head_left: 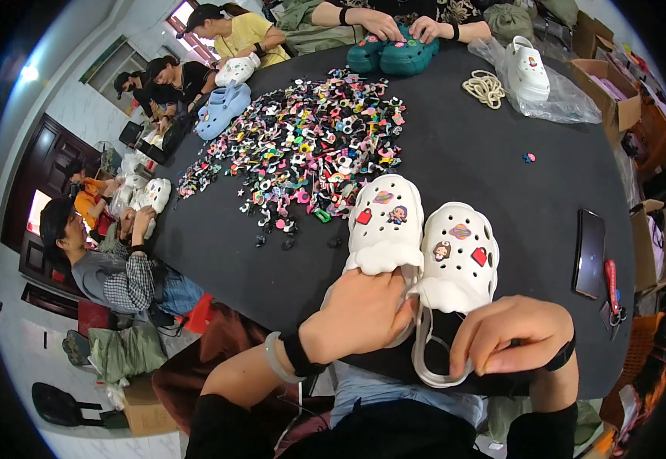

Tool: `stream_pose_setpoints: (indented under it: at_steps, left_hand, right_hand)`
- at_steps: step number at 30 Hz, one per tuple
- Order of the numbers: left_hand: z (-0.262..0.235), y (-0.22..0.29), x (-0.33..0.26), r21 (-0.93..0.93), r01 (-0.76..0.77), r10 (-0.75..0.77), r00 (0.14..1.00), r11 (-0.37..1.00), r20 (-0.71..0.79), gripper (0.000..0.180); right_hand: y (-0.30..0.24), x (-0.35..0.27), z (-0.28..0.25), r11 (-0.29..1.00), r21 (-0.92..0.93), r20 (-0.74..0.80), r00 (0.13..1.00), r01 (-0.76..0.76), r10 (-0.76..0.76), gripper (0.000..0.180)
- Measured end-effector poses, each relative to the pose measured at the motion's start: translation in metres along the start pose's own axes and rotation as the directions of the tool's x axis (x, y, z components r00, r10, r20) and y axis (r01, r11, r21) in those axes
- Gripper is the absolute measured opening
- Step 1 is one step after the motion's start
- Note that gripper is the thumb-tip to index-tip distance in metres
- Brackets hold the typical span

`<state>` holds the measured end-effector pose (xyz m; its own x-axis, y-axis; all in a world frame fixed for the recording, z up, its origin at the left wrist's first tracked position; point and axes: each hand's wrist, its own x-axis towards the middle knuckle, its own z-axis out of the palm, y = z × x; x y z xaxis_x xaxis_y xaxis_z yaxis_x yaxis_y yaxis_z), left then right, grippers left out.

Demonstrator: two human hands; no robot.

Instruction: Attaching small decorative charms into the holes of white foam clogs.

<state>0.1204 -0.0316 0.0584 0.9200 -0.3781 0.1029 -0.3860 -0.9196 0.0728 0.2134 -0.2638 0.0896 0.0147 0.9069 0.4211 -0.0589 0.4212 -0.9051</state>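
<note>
At the near edge of the black table (pixel 501 138), the left hand (pixel 360 314) has its fingers closed on the heel of the left white clog (pixel 385 223), which sits touching its twin. The right hand (pixel 510 335) pinches the right clog's (pixel 459 256) strap, fingertips together. Both shoes already carry charms, so this looks like the decorating step; another charm from the colourful pile (pixel 302 149) would need one hand freed.

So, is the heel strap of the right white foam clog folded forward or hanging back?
Hanging back: the strap loops behind the right white clog, pinched by the right hand.
</note>
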Motion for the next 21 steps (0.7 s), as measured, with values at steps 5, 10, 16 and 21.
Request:
stream_pose_setpoints:
  at_steps: [5,10,16,21]
  left_hand:
    - [0.002,-0.005,0.008,-0.057,0.047,-0.047,0.999,0.997,0.002,0.038]
    - [-0.022,-0.007,-0.015,-0.173,-0.094,0.071,0.988,0.98,-0.134,0.038]
    - [-0.05,0.02,-0.03,-0.505,-0.148,-0.129,0.871,0.85,-0.473,0.041]
    - [-0.046,0.02,-0.022,-0.706,-0.164,-0.233,0.872,0.689,-0.43,0.029]
  right_hand:
    - [0.007,0.009,0.003,0.983,-0.125,0.197,0.968,-0.131,0.154,0.011]
    - [0.004,0.002,0.005,0.991,-0.126,-0.046,0.998,-0.052,0.046,0.011]
    - [0.011,0.001,0.005,0.989,-0.095,-0.32,0.944,-0.113,0.077,0.017]
    - [0.012,0.006,0.009,0.991,-0.1,-0.29,0.955,-0.094,0.061,0.016]
